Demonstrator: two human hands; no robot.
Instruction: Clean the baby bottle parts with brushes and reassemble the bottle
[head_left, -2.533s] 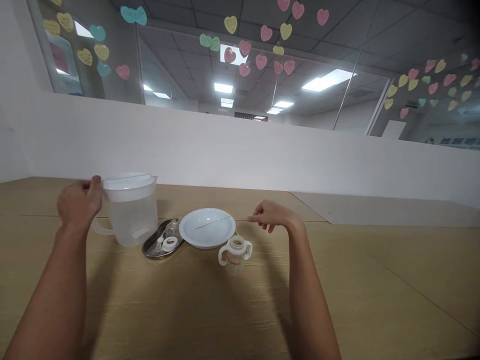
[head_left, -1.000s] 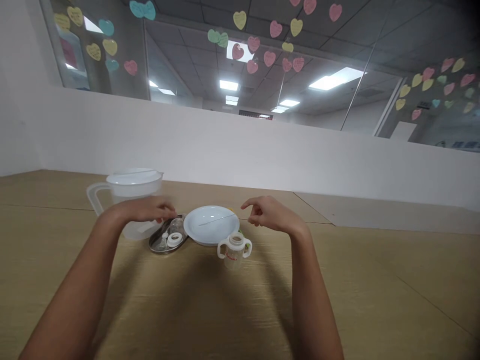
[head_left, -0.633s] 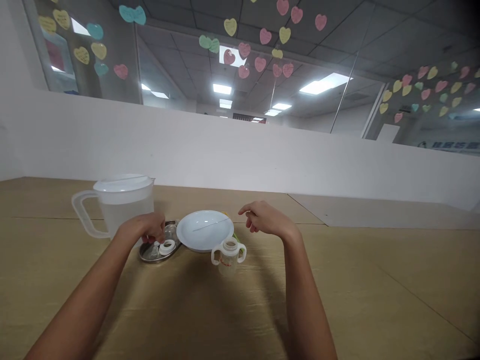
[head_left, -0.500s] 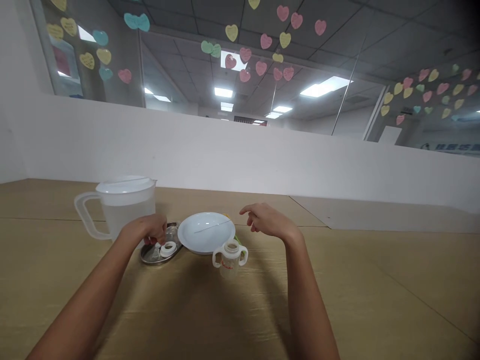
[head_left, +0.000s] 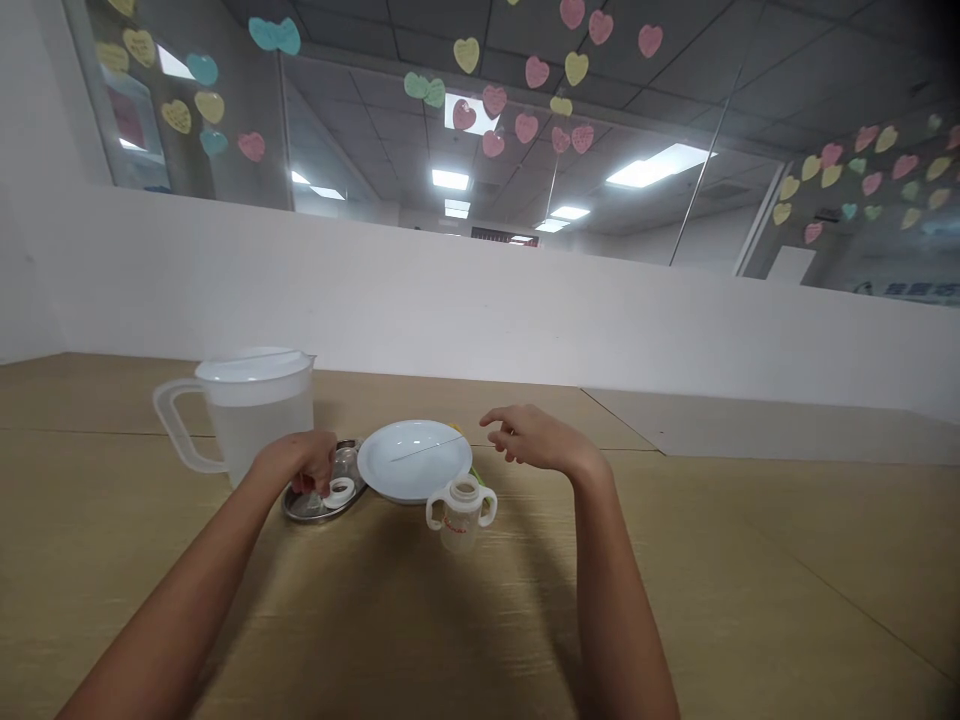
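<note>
White ring (head_left: 340,501): contained in metal tray (head_left: 302,513), presumably so that it and clear dome (head_left: 346,463) are kept together. Left hand (head_left: 304,462): curled at ring; grip cannot be told. From ring: jug (head_left: 259,425) at ten o'clock, bowl (head_left: 412,480) at two, cup (head_left: 459,525) at three. Right hand (head_left: 536,437): nothing grasped, raised beyond bowl.

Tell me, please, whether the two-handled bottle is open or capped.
Open: the two-handled bottle stands upright, its mouth bare, with no cap on it.
</note>
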